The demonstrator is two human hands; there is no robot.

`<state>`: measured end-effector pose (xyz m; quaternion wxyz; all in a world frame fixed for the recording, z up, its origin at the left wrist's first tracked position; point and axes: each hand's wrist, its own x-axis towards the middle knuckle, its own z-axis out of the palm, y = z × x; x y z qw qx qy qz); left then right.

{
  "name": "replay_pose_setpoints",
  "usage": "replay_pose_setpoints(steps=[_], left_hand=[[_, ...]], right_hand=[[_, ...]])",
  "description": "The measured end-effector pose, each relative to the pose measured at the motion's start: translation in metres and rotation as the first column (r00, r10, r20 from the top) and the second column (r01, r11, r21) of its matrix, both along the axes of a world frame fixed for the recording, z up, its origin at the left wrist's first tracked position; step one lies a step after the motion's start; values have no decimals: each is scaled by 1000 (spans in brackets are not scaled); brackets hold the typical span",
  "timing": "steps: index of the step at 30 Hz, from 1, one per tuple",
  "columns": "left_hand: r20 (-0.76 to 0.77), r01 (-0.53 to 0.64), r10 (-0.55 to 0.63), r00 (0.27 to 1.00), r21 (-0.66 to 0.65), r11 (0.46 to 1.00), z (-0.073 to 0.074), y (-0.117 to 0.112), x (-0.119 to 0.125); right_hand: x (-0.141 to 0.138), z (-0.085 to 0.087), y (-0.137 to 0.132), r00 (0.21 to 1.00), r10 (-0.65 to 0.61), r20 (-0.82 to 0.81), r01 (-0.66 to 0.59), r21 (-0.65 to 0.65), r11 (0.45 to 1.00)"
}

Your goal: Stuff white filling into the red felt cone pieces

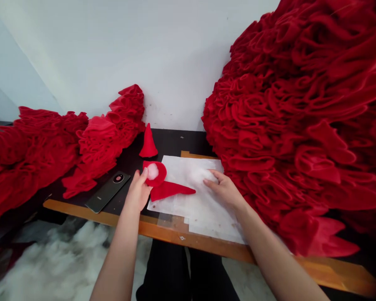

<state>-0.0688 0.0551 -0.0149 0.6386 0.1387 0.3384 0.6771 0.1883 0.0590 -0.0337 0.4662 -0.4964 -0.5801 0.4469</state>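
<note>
My left hand (138, 191) grips the open end of a red felt cone (163, 184) lying on white sheets (203, 205); white stuffing (153, 171) shows in its mouth. My right hand (223, 189) rests on a faint tuft of white stuffing (199, 175) on the sheets, fingers curled over it. A finished red cone (148, 142) stands upright behind the lying one.
A big heap of red felt pieces (301, 113) fills the right side, and a lower heap (50, 146) lies at the left. A dark phone (108, 191) lies by the table's wooden front edge (163, 232). White stuffing (50, 259) is piled on the floor below.
</note>
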Motion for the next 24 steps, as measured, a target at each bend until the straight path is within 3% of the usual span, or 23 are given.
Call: replay_pose_setpoints(steps=[3, 6, 7, 9, 11, 12, 13, 16, 18, 20, 24], left_hand=[[-212, -152, 141, 967, -34, 988, -1, -12, 4], [-395, -179, 163, 904, -5, 984, -5, -17, 4], [-498, -217, 196, 845, 16, 976, -6, -18, 4], [-700, -318, 318, 639, 136, 938, -8, -22, 6], [-775, -329, 441, 452, 315, 890, -8, -28, 14], [-774, -273, 459, 436, 373, 887, -8, -32, 22], [-770, -185, 430, 472, 390, 902, -7, -36, 32], [-760, 121, 113, 640, 245, 962, -10, -42, 68], [-726, 211, -28, 687, 162, 964, -13, -39, 87], [-732, 197, -15, 681, 164, 967, -15, -33, 98], [-846, 162, 81, 528, 194, 967, -18, -24, 99]], right_hand=[[-1, -1, 1, 998, -20, 59, 16, 72, 997], [-1, -5, 2, 996, -20, 83, 12, 94, 996], [0, -6, 1, 997, -19, 77, 12, 99, 995], [0, -6, 1, 999, -11, 38, 7, 98, 995], [-1, -5, 0, 998, 15, -60, -12, 60, 998], [-2, -4, -1, 991, 34, -131, -31, 28, 999], [-3, -3, -1, 977, 52, -206, -54, -3, 999], [-9, -2, -4, 938, 107, -330, -128, -43, 991], [-12, -3, -6, 943, 155, -294, -169, -21, 985], [-14, -3, -8, 957, 204, -207, -205, 16, 979], [-14, -3, -9, 969, 219, -116, -211, 80, 974]])
